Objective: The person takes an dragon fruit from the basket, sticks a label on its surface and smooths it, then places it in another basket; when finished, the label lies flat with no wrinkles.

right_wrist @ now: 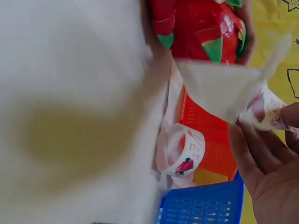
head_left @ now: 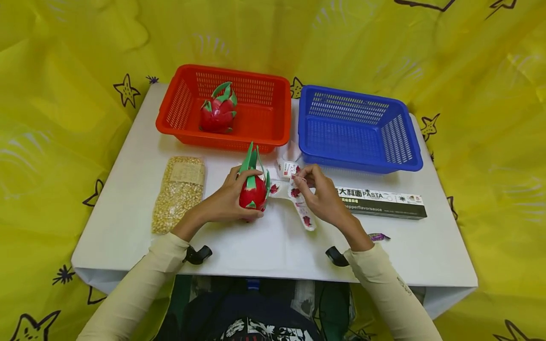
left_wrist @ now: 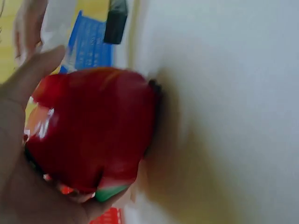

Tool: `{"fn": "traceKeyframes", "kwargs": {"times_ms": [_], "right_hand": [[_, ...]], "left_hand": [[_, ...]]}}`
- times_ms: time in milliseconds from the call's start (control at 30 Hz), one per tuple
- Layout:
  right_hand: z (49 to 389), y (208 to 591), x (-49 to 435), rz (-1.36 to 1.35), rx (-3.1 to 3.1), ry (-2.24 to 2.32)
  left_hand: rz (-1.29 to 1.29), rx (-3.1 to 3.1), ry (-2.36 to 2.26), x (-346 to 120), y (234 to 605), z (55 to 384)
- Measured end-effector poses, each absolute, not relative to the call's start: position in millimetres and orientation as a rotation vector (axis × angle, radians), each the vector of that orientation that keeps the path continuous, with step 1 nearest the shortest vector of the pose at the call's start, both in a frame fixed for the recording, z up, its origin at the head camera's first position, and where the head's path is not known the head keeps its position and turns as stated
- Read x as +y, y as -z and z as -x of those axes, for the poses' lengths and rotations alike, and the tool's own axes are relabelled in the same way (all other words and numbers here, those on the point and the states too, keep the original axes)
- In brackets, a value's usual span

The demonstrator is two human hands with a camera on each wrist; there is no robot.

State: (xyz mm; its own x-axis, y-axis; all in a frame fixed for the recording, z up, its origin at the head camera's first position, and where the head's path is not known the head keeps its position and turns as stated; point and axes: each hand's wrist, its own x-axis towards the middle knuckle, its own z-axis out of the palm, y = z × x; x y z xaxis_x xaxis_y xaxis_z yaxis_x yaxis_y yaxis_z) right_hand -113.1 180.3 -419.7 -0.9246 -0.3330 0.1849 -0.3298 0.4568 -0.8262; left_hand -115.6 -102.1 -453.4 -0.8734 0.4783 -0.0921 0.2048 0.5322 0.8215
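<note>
A red dragon fruit (head_left: 253,193) with green leaf tips stands over the table in front of the red basket, and my left hand (head_left: 224,202) grips it from the side. In the left wrist view, thumb and fingers wrap round the smooth fruit (left_wrist: 93,130). My right hand (head_left: 325,202) pinches a strip of labels (head_left: 304,213) printed with dragon fruit pictures, just right of the fruit. The right wrist view shows the pale strip (right_wrist: 224,91) stretching between the fruit and the right fingers. Behind it a label roll (right_wrist: 190,156) stands on its edge.
A red basket (head_left: 268,124) at the back left holds another dragon fruit (head_left: 217,113). To its right stands a blue basket (head_left: 345,137). A bag of corn kernels (head_left: 177,201) lies at left, a pasta box (head_left: 384,203) at right, with a small purple packet (head_left: 377,237) nearer the front.
</note>
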Motion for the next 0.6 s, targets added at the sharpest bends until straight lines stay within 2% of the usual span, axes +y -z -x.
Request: {"fn": "traceKeyframes", "kwargs": {"times_ms": [167, 333, 600], "right_hand": [[114, 426, 183, 0.53, 2.571, 1.472], [115, 428, 183, 0.608, 2.649, 1.383], [97, 417, 144, 0.727, 2.462, 1.691]], "left_hand": [[-0.592, 2.411, -1.31, -106, 454, 117], [-0.587, 2.475, -1.324, -100, 457, 115], [-0.687, 2.385, -1.253, -106, 451, 119]]}}
